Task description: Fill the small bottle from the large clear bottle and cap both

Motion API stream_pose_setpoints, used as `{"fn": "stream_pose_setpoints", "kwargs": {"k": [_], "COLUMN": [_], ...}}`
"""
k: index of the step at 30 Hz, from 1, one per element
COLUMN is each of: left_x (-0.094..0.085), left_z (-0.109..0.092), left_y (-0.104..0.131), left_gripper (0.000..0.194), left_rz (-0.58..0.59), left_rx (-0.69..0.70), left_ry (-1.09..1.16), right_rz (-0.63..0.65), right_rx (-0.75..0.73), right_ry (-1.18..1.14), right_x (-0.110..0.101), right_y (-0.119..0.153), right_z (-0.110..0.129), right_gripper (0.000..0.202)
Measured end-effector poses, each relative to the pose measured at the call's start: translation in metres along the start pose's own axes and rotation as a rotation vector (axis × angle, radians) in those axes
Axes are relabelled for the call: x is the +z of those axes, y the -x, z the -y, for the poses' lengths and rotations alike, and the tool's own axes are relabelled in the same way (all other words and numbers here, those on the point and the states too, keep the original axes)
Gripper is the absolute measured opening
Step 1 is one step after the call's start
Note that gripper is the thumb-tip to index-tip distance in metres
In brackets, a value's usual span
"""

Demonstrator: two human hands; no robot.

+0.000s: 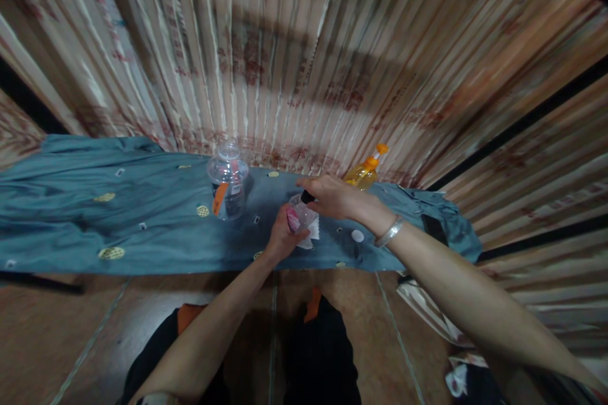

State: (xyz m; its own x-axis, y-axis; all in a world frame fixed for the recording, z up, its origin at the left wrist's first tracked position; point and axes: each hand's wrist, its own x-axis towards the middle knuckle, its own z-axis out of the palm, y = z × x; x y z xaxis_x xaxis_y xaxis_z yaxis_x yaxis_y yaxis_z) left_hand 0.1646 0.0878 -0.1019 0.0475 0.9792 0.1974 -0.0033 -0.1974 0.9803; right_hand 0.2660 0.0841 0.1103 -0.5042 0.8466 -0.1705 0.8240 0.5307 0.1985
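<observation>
Near the middle of the cloth-covered surface, my left hand [284, 235] is closed round a small clear bottle [305, 217] with a pink label. My right hand [327, 195] pinches the black cap [307, 197] at the top of that bottle, its fingers curled over it. Beneath the bottle lies a white piece of paper or cloth [314, 235] with a jagged edge. A large clear bottle [228, 182] with an open mouth and an orange label patch stands to the left. Behind my right hand is a yellow pump bottle [363, 174].
The blue-grey cloth [161, 228] is wrinkled. A white round disc [358, 236] lies right of my hands, and a black flat item [434, 228] is farther right. A pleated curtain [285, 57] hangs behind. Bags [427, 310] are on the floor at right.
</observation>
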Motion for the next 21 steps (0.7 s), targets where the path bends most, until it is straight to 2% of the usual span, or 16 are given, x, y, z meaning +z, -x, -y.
{"fn": "stream_pose_setpoints", "kwargs": {"k": [2,5,9,11,14,19,21], "left_x": [-0.0004,-0.0008,-0.0010,-0.0012,-0.0015,-0.0011,-0.0007], "left_z": [-0.0010,-0.0029,-0.0041,-0.0046,-0.0052,-0.0053,-0.0053], "left_y": [0.0001,0.0003,0.0006,0.0008,0.0009,0.0012,0.0011], "left_gripper": [0.069,0.068,0.067,0.068,0.068,0.068,0.069], "left_rz": [0.003,0.010,0.001,-0.004,-0.001,0.009,0.007], "left_rx": [0.003,0.009,-0.001,-0.003,0.001,-0.007,-0.009], "left_ry": [-0.007,-0.014,-0.029,-0.034,-0.030,-0.029,-0.028], "right_rz": [-0.017,-0.040,-0.003,-0.001,-0.021,0.024,0.035], "right_rx": [0.042,0.107,0.000,0.011,0.076,-0.032,-0.005], "right_ry": [0.036,0.055,-0.009,0.031,0.072,0.009,0.052], "right_x": [0.0022,0.0039,0.0025,0.0017,0.0000,-0.0045,-0.0056], "right_y": [-0.0006,-0.0010,0.0000,0.0003,0.0004,-0.0014,-0.0028], "right_z": [0.0002,0.0003,-0.0011,-0.0012,-0.0009,-0.0016,-0.0009], "right_gripper": [0.029,0.039,0.031,0.025,0.039,0.028,0.023]}}
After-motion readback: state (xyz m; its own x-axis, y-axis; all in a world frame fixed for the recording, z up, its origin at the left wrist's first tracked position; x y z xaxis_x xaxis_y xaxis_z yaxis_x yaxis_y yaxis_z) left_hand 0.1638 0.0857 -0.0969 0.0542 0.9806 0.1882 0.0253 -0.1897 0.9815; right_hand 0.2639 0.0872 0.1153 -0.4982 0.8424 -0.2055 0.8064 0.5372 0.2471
